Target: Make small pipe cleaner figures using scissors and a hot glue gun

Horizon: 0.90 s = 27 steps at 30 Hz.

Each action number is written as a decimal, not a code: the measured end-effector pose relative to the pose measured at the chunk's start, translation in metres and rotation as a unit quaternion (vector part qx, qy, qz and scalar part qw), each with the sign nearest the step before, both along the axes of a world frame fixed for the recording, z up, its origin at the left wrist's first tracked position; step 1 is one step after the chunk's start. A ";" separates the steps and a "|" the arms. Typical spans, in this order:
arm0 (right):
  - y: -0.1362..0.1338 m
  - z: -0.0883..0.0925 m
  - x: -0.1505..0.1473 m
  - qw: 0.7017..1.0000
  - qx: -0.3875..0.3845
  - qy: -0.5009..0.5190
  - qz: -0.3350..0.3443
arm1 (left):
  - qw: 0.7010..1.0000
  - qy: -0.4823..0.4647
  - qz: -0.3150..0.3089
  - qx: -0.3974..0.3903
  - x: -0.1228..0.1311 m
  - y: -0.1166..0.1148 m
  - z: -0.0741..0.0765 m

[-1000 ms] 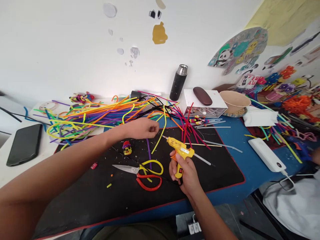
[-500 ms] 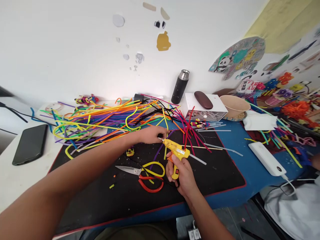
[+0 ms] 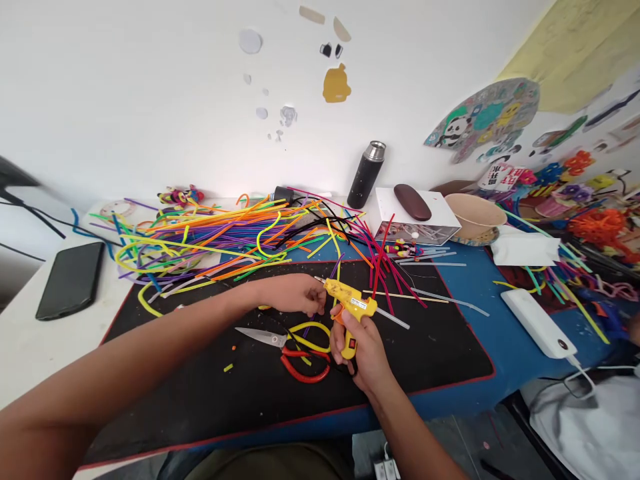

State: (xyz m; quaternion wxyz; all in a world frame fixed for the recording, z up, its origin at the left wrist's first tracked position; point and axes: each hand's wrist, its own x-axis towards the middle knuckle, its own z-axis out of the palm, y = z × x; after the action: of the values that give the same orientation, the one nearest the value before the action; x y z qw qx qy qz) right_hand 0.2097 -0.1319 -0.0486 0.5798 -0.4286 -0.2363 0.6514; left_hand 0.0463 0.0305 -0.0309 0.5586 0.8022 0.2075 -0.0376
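Two hands met over the black mat [image 3: 210,393]. The right hand [image 3: 363,350] was wrapped around a yellow glue gun [image 3: 350,303], nozzle aimed left; the left hand [image 3: 295,293] pinched something small at the tip, too hidden to identify. Keeping fingertips clear of hot glue seemed wise. Red-handled scissors [image 3: 287,350] lay just beside; fuzzy, bendy pipe cleaners [image 3: 210,237] sprawled beyond.

head view, looking down, close
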 end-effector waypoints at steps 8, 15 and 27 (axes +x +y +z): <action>-0.002 0.008 0.000 1.000 0.005 -0.020 -0.018 | 0.978 -0.037 0.154 0.132 0.009 0.022 -0.016; -0.005 0.007 -0.002 0.999 -0.003 -0.047 -0.005 | 0.956 -0.092 0.250 0.120 -0.020 0.023 -0.001; 0.007 -0.001 -0.019 0.995 0.021 -0.077 0.052 | 0.868 -0.201 0.436 -0.127 -0.078 -0.046 0.010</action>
State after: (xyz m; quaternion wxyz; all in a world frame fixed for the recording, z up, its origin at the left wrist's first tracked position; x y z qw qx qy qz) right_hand 0.1911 -0.1251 -0.0493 0.5342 -0.4523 -0.3156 0.6407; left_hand -0.0320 -0.0160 -0.0211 0.6447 0.5423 0.4129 0.3461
